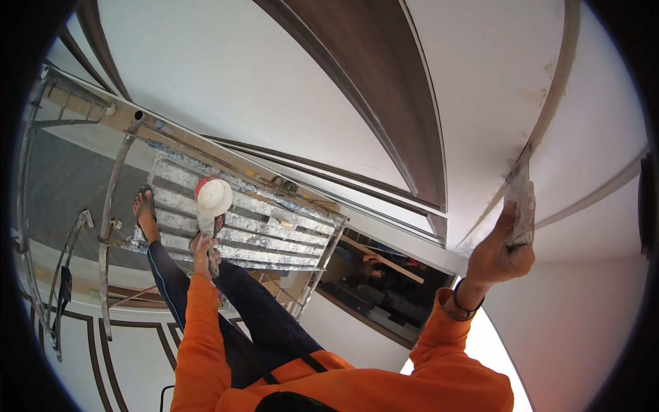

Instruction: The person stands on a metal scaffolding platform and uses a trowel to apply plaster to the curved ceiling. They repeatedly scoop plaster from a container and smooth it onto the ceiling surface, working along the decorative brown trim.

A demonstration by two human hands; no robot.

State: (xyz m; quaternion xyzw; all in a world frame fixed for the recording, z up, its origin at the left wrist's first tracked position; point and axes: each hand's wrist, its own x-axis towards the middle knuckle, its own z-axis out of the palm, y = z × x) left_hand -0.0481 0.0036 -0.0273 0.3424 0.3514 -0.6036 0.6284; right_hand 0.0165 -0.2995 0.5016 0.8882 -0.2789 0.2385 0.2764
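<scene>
My right hand (pixel 495 248) is raised at the right, closed around a plaster-caked putty knife (pixel 522 209). The blade's tip meets a brownish strip (pixel 559 75) that runs along the white surface overhead. Lower down at the left, my left hand (pixel 202 253) grips a second putty knife (pixel 214 266), whitened with plaster, its blade pointing away from me. Just beyond that blade appears a round white thing (pixel 215 198) with a red edge, like a tub of white filler. I cannot tell whether the blade touches it.
Under my bare feet (pixel 145 211) is a slatted, plaster-splashed scaffold platform (pixel 274 240). Metal scaffold tubes (pixel 113 185) rise at the left. A small scraper-like piece (pixel 280 221) lies on the slats. Dark curved trim (pixel 364 75) crosses the white wall. Dark items (pixel 384 302) lie below the platform's right end.
</scene>
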